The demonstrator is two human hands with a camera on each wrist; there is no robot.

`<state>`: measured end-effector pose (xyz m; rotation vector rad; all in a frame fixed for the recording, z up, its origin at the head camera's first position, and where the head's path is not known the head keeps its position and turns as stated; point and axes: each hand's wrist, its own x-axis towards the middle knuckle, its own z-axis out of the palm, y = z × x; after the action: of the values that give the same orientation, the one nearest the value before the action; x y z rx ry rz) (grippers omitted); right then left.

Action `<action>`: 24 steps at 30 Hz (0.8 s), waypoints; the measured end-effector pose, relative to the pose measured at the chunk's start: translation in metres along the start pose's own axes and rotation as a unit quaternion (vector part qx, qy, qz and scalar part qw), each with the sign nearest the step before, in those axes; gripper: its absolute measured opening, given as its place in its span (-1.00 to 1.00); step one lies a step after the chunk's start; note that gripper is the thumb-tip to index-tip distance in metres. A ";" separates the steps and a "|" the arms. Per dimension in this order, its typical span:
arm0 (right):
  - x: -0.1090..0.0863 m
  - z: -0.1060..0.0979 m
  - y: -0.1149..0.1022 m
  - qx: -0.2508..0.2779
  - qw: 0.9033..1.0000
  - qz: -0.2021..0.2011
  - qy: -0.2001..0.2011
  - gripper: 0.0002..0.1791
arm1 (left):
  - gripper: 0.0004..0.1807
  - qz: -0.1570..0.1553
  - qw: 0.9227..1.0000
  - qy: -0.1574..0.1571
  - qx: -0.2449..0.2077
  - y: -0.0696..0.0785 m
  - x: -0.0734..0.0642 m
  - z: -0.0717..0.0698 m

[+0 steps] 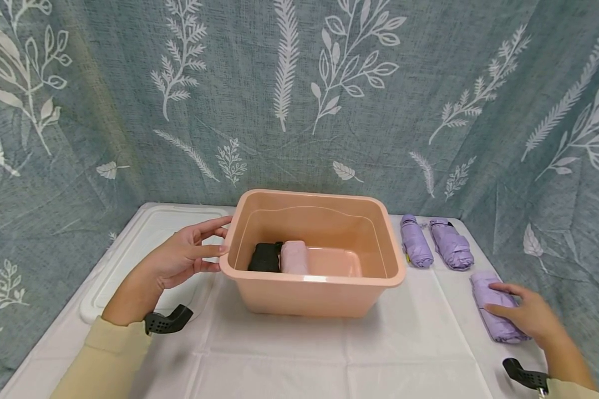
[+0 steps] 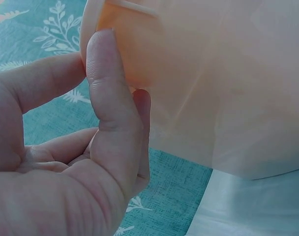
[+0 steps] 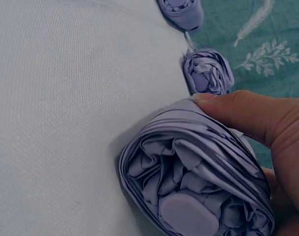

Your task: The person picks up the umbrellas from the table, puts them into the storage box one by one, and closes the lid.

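Observation:
A peach plastic tub (image 1: 309, 299) stands in the middle of the table. At its left rim is my left hand (image 1: 187, 252), its thumb and fingertips pinching the edge; the left wrist view shows the thumb (image 2: 106, 73) against the tub wall (image 2: 213, 98). Inside the tub lie a black bundle (image 1: 265, 257) and a pink bundle (image 1: 294, 257), side by side. On the right, my right hand (image 1: 534, 313) grips a rolled purple folding umbrella (image 1: 494, 321), which rests on the table. Its rolled end (image 3: 189, 211) faces the right wrist camera; some fingers are hidden behind it.
Two more purple folding umbrellas, one slim (image 1: 416, 244) and one bulkier (image 1: 451, 246), lie right of the tub. A white lid (image 1: 145, 249) lies flat at the left. White cloth (image 1: 394, 354) covers the table, and a grey-green leaf-patterned curtain (image 1: 259, 111) encloses the back and sides.

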<state>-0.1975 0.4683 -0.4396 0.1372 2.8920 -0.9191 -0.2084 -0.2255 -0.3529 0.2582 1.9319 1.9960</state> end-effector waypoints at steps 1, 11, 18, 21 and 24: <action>0.000 0.001 -0.001 -0.002 1.000 -0.004 0.003 -0.14 | -0.15 0.000 1.000 0.000 0.000 0.000 0.000 0.000; -0.001 0.013 0.004 0.004 0.999 -0.029 0.044 -0.24 | -0.16 0.002 1.000 -0.003 0.005 -0.002 0.002 0.000; -0.005 0.021 0.000 0.056 0.997 -0.025 0.051 -0.27 | -0.16 0.006 1.000 -0.010 0.016 -0.002 0.003 -0.001; -0.005 0.024 -0.006 0.073 0.996 -0.014 0.049 -0.28 | -0.16 0.004 1.000 -0.009 0.018 -0.003 0.004 -0.002; -0.005 0.027 -0.014 0.094 0.994 -0.007 0.046 -0.30 | -0.16 0.003 1.000 -0.007 0.019 -0.004 0.004 -0.003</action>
<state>-0.1923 0.4414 -0.4530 0.1775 2.8874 -1.2181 -0.2130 -0.2263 -0.3573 0.2882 1.9642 1.9569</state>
